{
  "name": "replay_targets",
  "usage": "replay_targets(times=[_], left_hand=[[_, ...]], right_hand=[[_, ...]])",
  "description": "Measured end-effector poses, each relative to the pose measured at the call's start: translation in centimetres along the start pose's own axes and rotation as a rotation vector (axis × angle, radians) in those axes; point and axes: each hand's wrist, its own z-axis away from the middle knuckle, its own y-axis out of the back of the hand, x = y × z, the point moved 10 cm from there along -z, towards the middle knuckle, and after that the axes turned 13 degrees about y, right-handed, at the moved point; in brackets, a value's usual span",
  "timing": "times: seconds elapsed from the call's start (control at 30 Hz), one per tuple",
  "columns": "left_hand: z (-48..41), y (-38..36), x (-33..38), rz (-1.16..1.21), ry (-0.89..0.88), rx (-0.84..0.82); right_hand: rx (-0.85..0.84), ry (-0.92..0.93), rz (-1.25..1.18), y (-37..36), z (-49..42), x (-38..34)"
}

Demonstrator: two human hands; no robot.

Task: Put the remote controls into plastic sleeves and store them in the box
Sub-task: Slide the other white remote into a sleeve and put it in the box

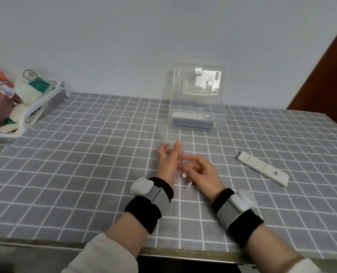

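From the head camera, a table [84,154] covered in a grey cloth with a white grid runs up to a pale wall; both hands meet over its middle, close to the near edge. The left hand [168,164] has its fingers spread and loosely curved, thumb apart from the rest; the right hand [201,171] is half curled, its fingertips pointing toward the left palm and touching or almost touching the left fingers. Between and beyond them lies a clear plastic sleeve [167,138], faint against the cloth, its far end reaching toward the box; both hands seem to pinch its near end, though the film is too transparent to tell exactly where the grip sits. Each wrist carries a black band with a grey strap and a white pod; pale sleeves cover the forearms at the bottom edge.

A white remote control [263,168] lies bare on the cloth well to the right of the right hand, set diagonally, buttons up. Behind the hands stands a clear plastic box [197,115], its lid [198,81] hinged upright against the wall; inside lie a white remote and a dark one, side by side, blurred by the walls. At the far left a white bin [35,107] holds packets and bags; a brown panel fills the right upper corner.
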Motion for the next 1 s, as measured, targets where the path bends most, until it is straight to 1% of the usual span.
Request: replay_targets(times=[0.13, 0.23, 0.33, 0.4, 0.5, 0.6, 0.73, 0.77, 0.8, 0.93, 1.0], left_hand=[[0.2, -1.5, -0.1, 0.091, 0.066, -0.195], [0.7, -2.4, -0.1, 0.127, 0.121, -0.295], [0.4, -2.1, -0.1, 0.190, 0.128, -0.296], [-0.1, -1.8, -0.1, 0.226, 0.128, -0.271], [-0.9, -1.2, -0.2, 0.339, 0.127, -0.230], [-1.2, -1.0, -0.2, 0.407, 0.126, -0.233], [-1.3, -1.0, -0.7, 0.499, 0.171, -0.265], [-1.5, -1.0, -0.8, 0.514, 0.173, -0.273], [-1.5, -0.8, -0.8, 0.527, 0.165, -0.271], [-1.6, -0.7, -0.6, 0.548, 0.145, -0.272], [-1.4, -0.8, -0.5, 0.556, 0.146, -0.279]], right_hand=[[0.027, -0.009, -0.149, 0.7, -0.3, 0.4], [0.017, 0.013, -0.180, 0.7, -0.3, 0.6], [-0.008, -0.007, -0.187, 0.7, -0.1, 0.7], [-0.020, -0.006, -0.140, 1.1, 0.3, 0.7], [-0.007, 0.047, -0.057, 2.1, 0.8, 0.1], [0.045, 0.143, 0.147, 4.7, 0.9, -1.1], [0.251, 0.236, 0.608, 12.2, 1.2, -3.2], [0.279, 0.220, 0.699, 14.1, 1.3, -3.6], [0.271, 0.180, 0.780, 15.6, 1.2, -3.4], [0.079, -0.079, 1.175, 19.6, 1.4, -1.0], [0.041, -0.159, 1.240, 20.3, 2.0, 0.0]])
